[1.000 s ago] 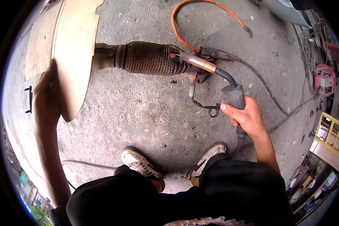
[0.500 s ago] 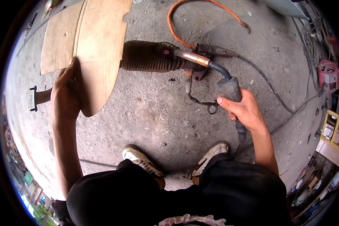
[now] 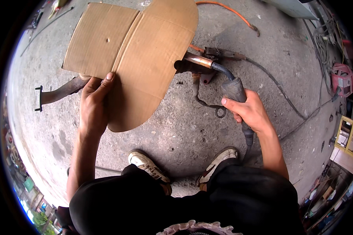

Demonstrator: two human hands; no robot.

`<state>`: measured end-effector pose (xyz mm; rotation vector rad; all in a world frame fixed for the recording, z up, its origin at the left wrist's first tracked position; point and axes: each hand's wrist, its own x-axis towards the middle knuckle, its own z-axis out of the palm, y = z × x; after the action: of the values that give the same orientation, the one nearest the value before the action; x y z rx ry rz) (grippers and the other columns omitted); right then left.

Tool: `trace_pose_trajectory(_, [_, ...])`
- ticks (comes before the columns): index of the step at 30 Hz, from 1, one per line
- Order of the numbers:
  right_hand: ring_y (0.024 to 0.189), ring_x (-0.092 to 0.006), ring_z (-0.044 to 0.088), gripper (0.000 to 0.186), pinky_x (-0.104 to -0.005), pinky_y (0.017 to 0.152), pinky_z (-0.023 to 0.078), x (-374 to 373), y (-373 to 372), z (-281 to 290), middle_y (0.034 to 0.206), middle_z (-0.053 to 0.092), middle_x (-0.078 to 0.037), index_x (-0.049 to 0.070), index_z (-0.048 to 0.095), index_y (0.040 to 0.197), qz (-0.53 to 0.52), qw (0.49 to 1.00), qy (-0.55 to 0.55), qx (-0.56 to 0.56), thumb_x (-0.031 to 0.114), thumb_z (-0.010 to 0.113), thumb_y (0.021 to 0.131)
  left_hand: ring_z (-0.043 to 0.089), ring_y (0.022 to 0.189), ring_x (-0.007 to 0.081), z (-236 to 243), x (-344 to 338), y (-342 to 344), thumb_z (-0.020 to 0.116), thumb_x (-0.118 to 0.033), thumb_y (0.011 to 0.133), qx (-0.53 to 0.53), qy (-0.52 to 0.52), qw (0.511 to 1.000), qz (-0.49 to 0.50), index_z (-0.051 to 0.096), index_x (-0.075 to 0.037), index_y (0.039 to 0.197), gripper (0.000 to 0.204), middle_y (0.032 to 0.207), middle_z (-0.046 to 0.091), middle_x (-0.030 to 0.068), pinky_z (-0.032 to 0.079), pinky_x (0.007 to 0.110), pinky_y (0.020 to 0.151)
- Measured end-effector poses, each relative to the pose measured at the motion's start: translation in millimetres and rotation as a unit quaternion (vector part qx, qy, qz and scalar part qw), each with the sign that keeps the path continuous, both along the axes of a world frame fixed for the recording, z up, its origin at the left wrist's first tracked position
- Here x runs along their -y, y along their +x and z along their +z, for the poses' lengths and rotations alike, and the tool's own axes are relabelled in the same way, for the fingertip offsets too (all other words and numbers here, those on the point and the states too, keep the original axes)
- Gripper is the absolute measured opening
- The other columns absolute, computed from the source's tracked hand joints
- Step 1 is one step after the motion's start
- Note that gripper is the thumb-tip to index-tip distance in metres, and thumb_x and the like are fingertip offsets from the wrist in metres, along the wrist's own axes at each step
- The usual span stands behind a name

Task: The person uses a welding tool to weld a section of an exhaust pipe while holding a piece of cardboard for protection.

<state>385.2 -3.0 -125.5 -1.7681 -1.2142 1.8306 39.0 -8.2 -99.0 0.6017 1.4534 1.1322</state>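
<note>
Your left hand (image 3: 94, 111) grips the tan, creased cardboard sheet (image 3: 153, 51) by its near edge — it hides the middle of the rusty brown metal pipe (image 3: 60, 91) beyond your hands. Your right hand (image 3: 250, 111) clasps the dark-grey-handled torch (image 3: 234, 89) — copper nozzle (image 3: 200, 60) near the sheet's right edge.

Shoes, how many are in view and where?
2. In the picture, the left shoe is below the cardboard sheet, the right shoe below the welding torch, both on the floor. Dark trousers partly cover them; others could be hidden.
</note>
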Motion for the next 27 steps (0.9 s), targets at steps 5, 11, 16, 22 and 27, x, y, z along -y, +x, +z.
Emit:
trace_pose_trajectory(5, [0.045, -0.0060, 0.044, 0.026, -0.0238, 0.040, 0.035, 0, 3, 0, 0.059, 0.051, 0.002, 0.004, 0.057, 0.077, 0.010, 1.000, 0.004, 0.009, 0.025, 0.072, 0.081, 0.061, 0.079, 0.0134, -2, -1, -14, 0.058, -0.018, 0.095, -0.010, -0.010, 1.000, 0.027, 0.057, 0.005, 0.097, 0.024, 0.092, 0.063, 0.0110, 0.050, 0.027, 0.071])
trace_pose_trajectory(11, [0.044, -0.0059, 0.044, 0.026, -0.0238, 0.040, 0.035, 1, 4, 0, 0.058, 0.050, 0.002, 0.004, 0.056, 0.076, 0.012, 1.000, 0.010, 0.010, 0.024, 0.072, 0.081, 0.059, 0.076, 0.0095, 3, -1, -11, 0.056, -0.021, 0.097, -0.038, -0.020, 0.996, 0.077, 0.058, 0.002, 0.099, 0.024, 0.087, 0.062, 0.0062, 0.046, 0.023, 0.068])
trace_pose_trajectory(16, [0.044, -0.0062, 0.043, 0.026, -0.0232, 0.041, 0.033, 1, 3, -1, 0.058, 0.049, 0.002, 0.005, 0.055, 0.076, 0.013, 1.000, 0.010, 0.007, 0.023, 0.073, 0.081, 0.061, 0.082, 0.0118, -4, 7, 2, 0.057, -0.017, 0.095, 0.017, -0.012, 1.000, -0.004, 0.058, 0.003, 0.108, 0.024, 0.095, 0.065, 0.0080, 0.049, 0.026, 0.074])
trace_pose_trajectory(22, [0.044, -0.0061, 0.043, 0.026, -0.0229, 0.041, 0.034, 1, 4, 0, 0.059, 0.049, 0.002, 0.005, 0.054, 0.076, 0.019, 1.000, 0.007, 0.005, 0.023, 0.072, 0.081, 0.060, 0.090, 0.0099, -9, 14, 20, 0.057, -0.015, 0.095, 0.024, -0.030, 0.998, -0.044, 0.058, 0.004, 0.114, 0.027, 0.103, 0.065, 0.0057, 0.047, 0.025, 0.080])
trace_pose_trajectory(27, [0.044, -0.0061, 0.044, 0.028, -0.0240, 0.041, 0.035, 1, 4, 0, 0.057, 0.050, 0.002, 0.005, 0.055, 0.074, 0.011, 1.000, 0.016, -0.005, 0.026, 0.072, 0.081, 0.060, 0.087, 0.0103, -5, 15, 20, 0.058, -0.016, 0.095, 0.014, -0.015, 1.000, -0.008, 0.059, 0.003, 0.111, 0.025, 0.099, 0.065, 0.0062, 0.048, 0.025, 0.076])
